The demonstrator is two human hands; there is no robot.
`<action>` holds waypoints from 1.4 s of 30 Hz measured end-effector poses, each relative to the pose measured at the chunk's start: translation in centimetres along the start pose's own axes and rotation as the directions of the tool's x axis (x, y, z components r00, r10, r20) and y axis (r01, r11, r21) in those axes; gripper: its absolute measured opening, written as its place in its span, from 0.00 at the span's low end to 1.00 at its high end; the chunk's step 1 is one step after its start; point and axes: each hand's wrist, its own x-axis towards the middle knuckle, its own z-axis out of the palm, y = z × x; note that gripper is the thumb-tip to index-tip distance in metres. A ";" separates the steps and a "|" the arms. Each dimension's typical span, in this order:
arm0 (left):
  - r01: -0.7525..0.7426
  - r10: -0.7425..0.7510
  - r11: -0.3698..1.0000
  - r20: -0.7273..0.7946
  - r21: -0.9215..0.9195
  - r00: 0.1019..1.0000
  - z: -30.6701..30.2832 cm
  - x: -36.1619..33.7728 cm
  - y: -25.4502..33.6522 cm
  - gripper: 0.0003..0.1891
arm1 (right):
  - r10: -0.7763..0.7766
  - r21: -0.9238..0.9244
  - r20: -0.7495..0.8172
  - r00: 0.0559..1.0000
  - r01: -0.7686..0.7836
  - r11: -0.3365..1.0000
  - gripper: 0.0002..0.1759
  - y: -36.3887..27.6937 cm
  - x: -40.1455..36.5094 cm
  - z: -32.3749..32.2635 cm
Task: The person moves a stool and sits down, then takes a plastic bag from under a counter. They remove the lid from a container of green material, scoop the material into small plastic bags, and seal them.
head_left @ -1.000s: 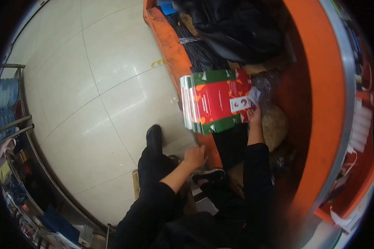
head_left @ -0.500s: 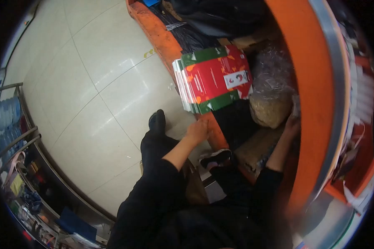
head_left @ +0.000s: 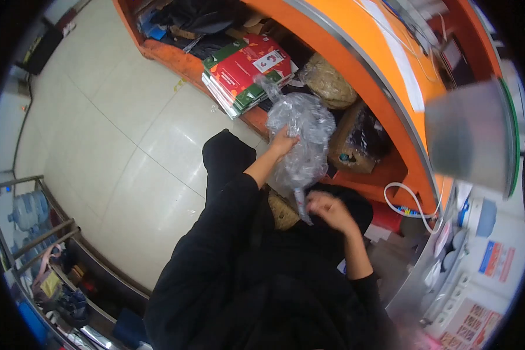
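Observation:
A crumpled clear plastic bag (head_left: pixel 303 131) hangs in front of my knees, puffed out in its upper part and narrowing to a twisted tail below. My left hand (head_left: pixel 284 143) is closed on its left side, thumb lying across the film. Close to the tail is my right hand (head_left: pixel 333 214), its fingers bent and smeared by motion; whether they grip the film I cannot tell. Behind the bag, a stack of red and green printed flat boxes (head_left: pixel 248 67) rests on the edge of the orange shelf (head_left: pixel 178 61).
On the shelf lie a plastic-wrapped yellowish bundle (head_left: pixel 329 81), a cardboard box (head_left: pixel 353 143) and black bags (head_left: pixel 201 17). The orange counter (head_left: pixel 385 64) curves above them. A translucent bin (head_left: pixel 469 131) and a white cable (head_left: pixel 417 214) are at right. Pale tiles (head_left: pixel 116 151) cover the floor.
My right hand has come out of the shelf toward my lap. The clear plastic bag is now before me, with my left hand on it. The view has shifted right.

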 end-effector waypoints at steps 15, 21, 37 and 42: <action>-0.310 0.357 0.815 -0.002 0.489 0.934 -4.9 -14.0 3.7 0.27 | -0.195 -0.159 -0.721 0.665 0.115 0.981 0.11 4.9 6.5 -9.2; -0.205 0.536 0.540 -0.146 0.816 0.832 -9.0 -9.9 4.5 0.18 | 0.457 0.668 -0.721 0.521 0.699 0.255 0.10 5.8 0.7 -12.6; 0.263 0.572 0.284 -0.383 0.922 0.726 -10.2 -10.6 3.6 0.20 | 0.136 0.507 -0.861 0.491 0.848 0.151 0.19 2.8 -9.0 -11.5; 0.240 0.589 0.368 -0.425 0.898 0.687 -12.2 -10.3 3.4 0.15 | 0.293 0.325 -0.912 0.286 0.942 0.090 0.22 3.0 -14.0 -14.4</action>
